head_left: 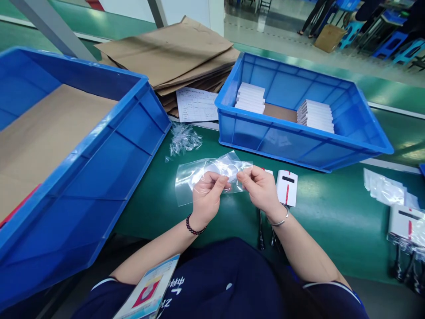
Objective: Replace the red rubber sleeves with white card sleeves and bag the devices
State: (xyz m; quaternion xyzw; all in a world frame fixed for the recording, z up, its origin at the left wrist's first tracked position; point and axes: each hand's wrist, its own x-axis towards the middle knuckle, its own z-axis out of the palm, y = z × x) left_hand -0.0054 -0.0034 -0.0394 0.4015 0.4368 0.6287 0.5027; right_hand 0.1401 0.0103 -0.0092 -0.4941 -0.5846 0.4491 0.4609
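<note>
A clear plastic film sheet [186, 182] is stretched between my two hands above the green table. My left hand [208, 195] pinches it near its middle, thumb against the fingers. At its right end, my right hand [260, 188] also pinches the film between thumb and fingers. Just right of that hand lies a white flat device [287, 188] with a black window and a red stripe. A second such device is partly hidden behind the right hand, and dark cables [260, 230] hang toward me below it.
A large blue bin [133, 133] lined with cardboard stands at left. Another blue bin [275, 144] holds stacked white pieces. Cardboard sheets [172, 53], a printed paper [197, 105] and small clear scraps [184, 138] lie behind. Bagged devices [403, 223] and clear bags [385, 186] sit at right.
</note>
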